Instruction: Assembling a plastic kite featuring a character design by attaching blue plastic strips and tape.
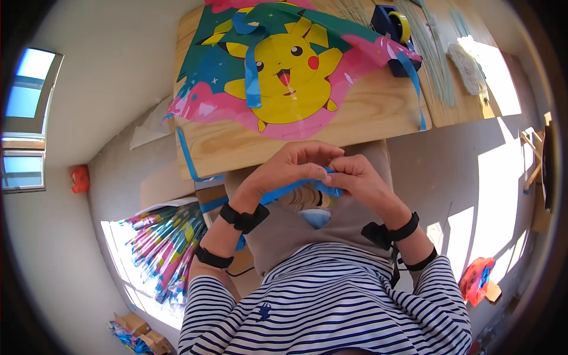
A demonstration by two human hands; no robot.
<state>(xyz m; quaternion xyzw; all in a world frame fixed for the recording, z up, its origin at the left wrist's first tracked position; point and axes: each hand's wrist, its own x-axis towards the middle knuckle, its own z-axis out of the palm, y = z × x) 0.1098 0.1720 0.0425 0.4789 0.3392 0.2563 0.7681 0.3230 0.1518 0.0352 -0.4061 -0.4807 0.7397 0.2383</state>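
Observation:
Over my lap, just off the table's front edge, a blue plastic ribbon runs between my hands. My left hand is curled, its thumb and fingers closed on the ribbon near its end. Fingertips meeting it, my right hand pinches the same ribbon, and a short piece hangs below its fingers. The ribbon's other side trails left past my left wrist. In front of me lies a kite-like plastic sheet, pink and green with a yellow cartoon figure. Another blue strip rests loosely across it.
The wooden table holds a dark blue tape dispenser with a yellow roll, thin pale rods and a clear packet. Folded colourful sheets lie on the floor left. A red bag sits at right, cardboard boxes lower left.

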